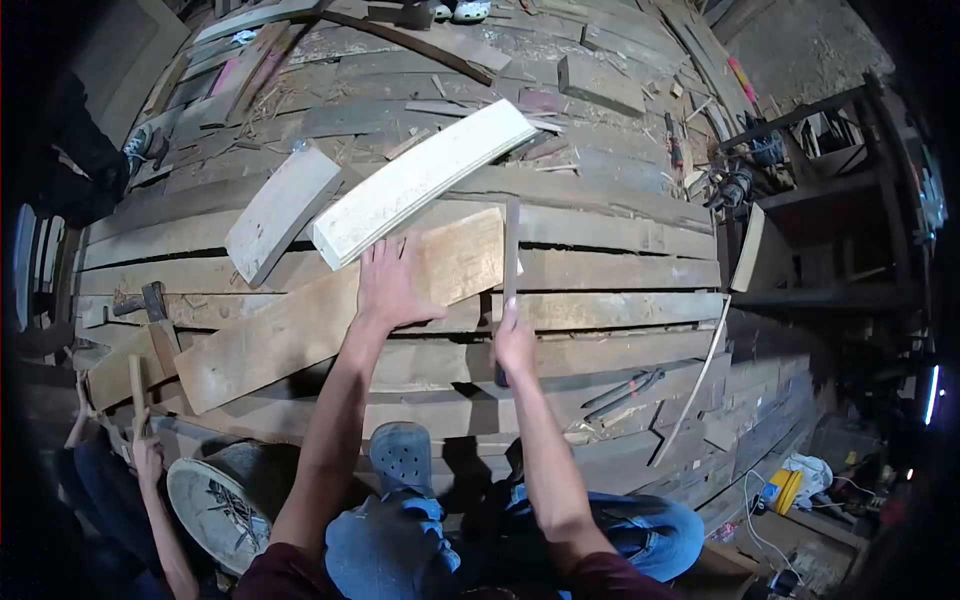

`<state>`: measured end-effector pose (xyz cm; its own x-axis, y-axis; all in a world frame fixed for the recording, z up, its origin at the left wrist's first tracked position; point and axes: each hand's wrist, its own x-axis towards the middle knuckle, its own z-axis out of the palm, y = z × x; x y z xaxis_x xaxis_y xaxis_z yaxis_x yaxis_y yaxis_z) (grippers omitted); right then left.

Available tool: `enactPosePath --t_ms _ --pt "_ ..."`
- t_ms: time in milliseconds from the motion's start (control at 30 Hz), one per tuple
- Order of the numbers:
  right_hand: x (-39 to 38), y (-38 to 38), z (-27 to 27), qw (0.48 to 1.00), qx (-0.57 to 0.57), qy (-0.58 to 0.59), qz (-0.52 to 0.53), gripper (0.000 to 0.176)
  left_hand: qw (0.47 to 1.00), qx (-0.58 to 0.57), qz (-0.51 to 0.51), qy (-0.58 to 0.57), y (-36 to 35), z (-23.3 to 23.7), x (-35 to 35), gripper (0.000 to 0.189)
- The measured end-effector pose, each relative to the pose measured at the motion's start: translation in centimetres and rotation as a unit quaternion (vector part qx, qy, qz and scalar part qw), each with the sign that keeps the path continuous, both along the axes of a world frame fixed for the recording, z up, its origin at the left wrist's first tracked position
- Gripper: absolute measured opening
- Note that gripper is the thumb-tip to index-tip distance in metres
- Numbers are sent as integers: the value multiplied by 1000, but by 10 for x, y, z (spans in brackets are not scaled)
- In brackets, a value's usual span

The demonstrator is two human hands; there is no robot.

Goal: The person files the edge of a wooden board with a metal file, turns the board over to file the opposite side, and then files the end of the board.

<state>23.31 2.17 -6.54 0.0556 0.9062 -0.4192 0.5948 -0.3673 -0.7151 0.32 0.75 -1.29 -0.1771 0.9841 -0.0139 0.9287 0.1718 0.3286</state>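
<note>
My left hand (pixel 387 285) presses down on a light wooden plank (pixel 270 352), thumb spread to the right and fingers over its far edge. My right hand (pixel 515 345) is closed around a long, flat, dark metal blade (pixel 511 245), which stands along the right end of the plank. A thick white board (pixel 425 180) lies just beyond my left fingertips. To its left rests a shorter greyish board (pixel 283 212).
At left, a co-worker's hand (pixel 148 460) grips a wooden handle by another board piece (pixel 112 378). A hammer (pixel 155 303) lies near it. Below is a bucket (pixel 185 490) holding nails. Pincers (pixel 625 393) lie at right, near a thin curved strip (pixel 695 390). Offcuts litter the slatted floor.
</note>
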Motion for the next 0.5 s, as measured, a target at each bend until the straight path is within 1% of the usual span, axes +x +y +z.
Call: enactPosePath --t_ms 33,67,133,167,200,233,267,333,400,433,467,500 --pt "-8 7 16 1000 -20 -16 -1 71 1000 -20 8 -22 1 4 1 130" --pt "-14 15 24 997 -49 34 -47 75 999 -24 6 -21 0 5 1 130" --pt "-16 27 25 996 -70 41 -47 77 999 -29 6 -15 0 6 1 129" --pt "-14 23 18 998 -42 39 -38 78 1000 -1 3 -22 -1 1 0 128" --pt "-10 17 5 999 -13 37 -28 79 1000 -3 3 -22 -3 0 1 128" --pt "-11 10 13 999 18 35 -19 79 1000 -3 3 -21 -3 1 1 127" --pt "-8 -2 23 995 -66 39 -56 81 1000 -1 3 -18 -1 2 0 127" --pt "-5 -11 20 994 -75 39 -69 81 1000 12 0 -9 -1 -3 -1 127" --pt "-8 5 13 996 -40 44 -65 79 1000 8 1 -9 -1 -6 -2 127" --pt "-14 16 24 997 -24 46 -64 78 1000 3 2 -18 -1 -1 0 127" --pt "-17 29 36 993 -65 58 -81 78 1000 0 1 -21 0 0 0 126" --pt "-20 43 35 991 -69 72 -86 78 1000 -3 -1 -23 1 -1 -1 126"
